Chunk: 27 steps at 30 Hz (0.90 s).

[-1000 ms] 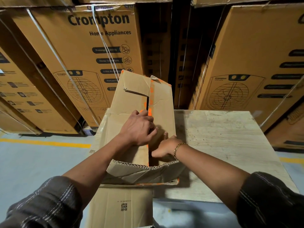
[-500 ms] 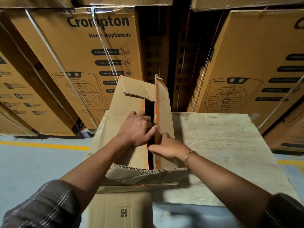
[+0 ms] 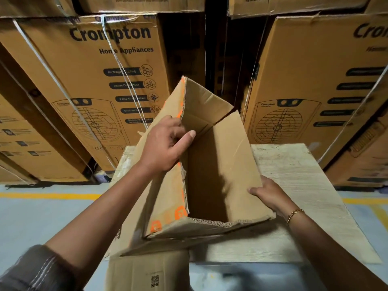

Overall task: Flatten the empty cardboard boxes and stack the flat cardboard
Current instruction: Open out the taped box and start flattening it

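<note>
Backed by stacked cartons (image 3: 105, 80), the table (image 3: 294, 185) carries the open box (image 3: 220, 164), long axis pointing away: left hand (image 3: 165, 143) curled over its left wall, right hand (image 3: 270, 194) pinching its right wall.

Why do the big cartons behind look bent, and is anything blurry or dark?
Head view: the wide-angle lens bows the Crompton cartons toward the edges; inside the open box lies deep shadow; the floor at the bottom edge is smeared.

Cardboard box (image 3: 220, 164) now wide open, right hand (image 3: 270, 194) further out right.
</note>
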{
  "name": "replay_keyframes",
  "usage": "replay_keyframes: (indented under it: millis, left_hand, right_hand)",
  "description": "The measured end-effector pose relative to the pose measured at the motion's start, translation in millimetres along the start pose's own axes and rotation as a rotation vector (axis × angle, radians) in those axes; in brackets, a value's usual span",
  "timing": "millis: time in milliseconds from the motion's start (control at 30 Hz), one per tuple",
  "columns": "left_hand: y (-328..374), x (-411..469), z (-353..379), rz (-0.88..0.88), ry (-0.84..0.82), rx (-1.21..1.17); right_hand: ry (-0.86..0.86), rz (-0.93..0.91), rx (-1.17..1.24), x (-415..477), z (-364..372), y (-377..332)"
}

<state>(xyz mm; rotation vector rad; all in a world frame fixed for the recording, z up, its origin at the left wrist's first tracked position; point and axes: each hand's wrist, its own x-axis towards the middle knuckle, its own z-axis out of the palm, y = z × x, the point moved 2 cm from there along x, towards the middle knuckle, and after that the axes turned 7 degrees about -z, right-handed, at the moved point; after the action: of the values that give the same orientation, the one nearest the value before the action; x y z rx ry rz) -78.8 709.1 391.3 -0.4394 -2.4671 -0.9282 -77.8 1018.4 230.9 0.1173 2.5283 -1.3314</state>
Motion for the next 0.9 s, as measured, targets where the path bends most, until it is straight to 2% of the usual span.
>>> replay_keyframes:
  millis: [133,233,300,400,533,600,700,767,833,867,900]
  left_hand:
    - [-15,-19,-1,-0.109,0.009,-0.152]
    - [-25,-26,-11,-0.223,-0.084,-0.292]
    - [-26,-31,-23,-0.320,-0.130,-0.327]
    - [-24,-39,-39,-0.499,-0.108,-0.410]
    - [-41,-20,-43,-0.676,0.008,-0.493]
    - [-43,-14,-32,-0.678,-0.059,-0.585]
    - [-15,-23,6,-0.705,-0.032,-0.726]
    - [-3,-39,37,-0.721,-0.141,-0.845]
    - [9,-51,70,-0.777,-0.390,-0.813]
    - [14,-56,86,-0.801,-0.463,-0.803]
    - [18,-62,99,-0.820,-0.465,-0.824]
  right_hand:
    - [0.024,0.079,0.158,-3,1,46]
    - [0.055,0.104,0.278,-10,12,57]
    - [0.094,0.135,0.339,-9,17,63]
    - [0.151,0.144,0.396,-5,21,72]
    - [0.204,0.145,0.308,-6,15,83]
    - [0.222,0.181,0.226,-9,8,96]
    - [0.189,0.135,0.013,-4,-3,132]
    - [0.130,-0.004,-0.033,-12,-11,124]
    - [0.017,-0.115,0.025,-34,-19,98]
    - [-0.060,-0.139,0.037,-44,-24,90]
    - [-0.120,-0.161,0.038,-53,-32,86]
